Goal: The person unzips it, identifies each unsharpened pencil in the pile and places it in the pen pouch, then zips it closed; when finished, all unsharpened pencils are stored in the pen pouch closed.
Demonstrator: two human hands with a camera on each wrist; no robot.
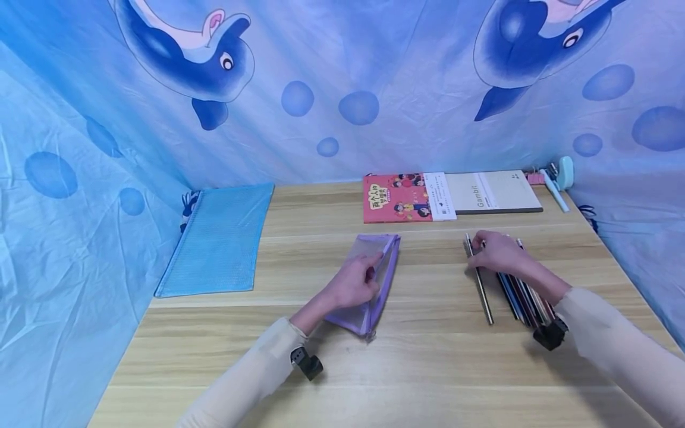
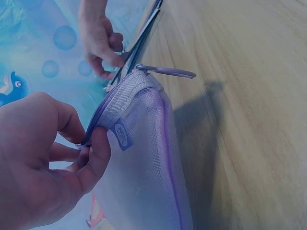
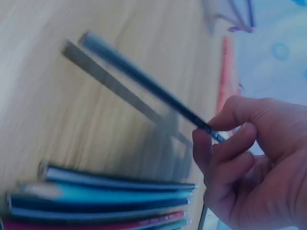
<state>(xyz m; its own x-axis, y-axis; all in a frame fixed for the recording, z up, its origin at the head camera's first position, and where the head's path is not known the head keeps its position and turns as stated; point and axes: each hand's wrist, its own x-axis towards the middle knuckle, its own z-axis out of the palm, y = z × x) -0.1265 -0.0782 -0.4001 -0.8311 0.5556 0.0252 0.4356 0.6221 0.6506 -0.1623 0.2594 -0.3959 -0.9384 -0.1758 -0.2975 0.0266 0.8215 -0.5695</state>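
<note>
A purple mesh pencil case (image 1: 386,279) with a zipper lies near the middle of the table. My left hand (image 1: 353,282) pinches its zippered edge between thumb and fingers. In the left wrist view the case (image 2: 144,167) shows a small label and a zipper pull ring. Farther right, my right hand (image 1: 497,252) pinches a dark pencil (image 3: 144,84) near one end; the pencil is lifted off the tabletop, with its shadow beside it. Several other pencils (image 3: 120,191) lie side by side just beyond that hand, partly hidden by the wrist in the head view.
A blue mesh zip folder (image 1: 219,238) lies at the left. Along the back are a red booklet (image 1: 385,205), a pale notebook (image 1: 497,190), a light blue pen (image 1: 554,190) and a turquoise item (image 1: 565,172). A blue dolphin-print cloth (image 1: 332,77) hangs behind the wooden table (image 1: 417,380).
</note>
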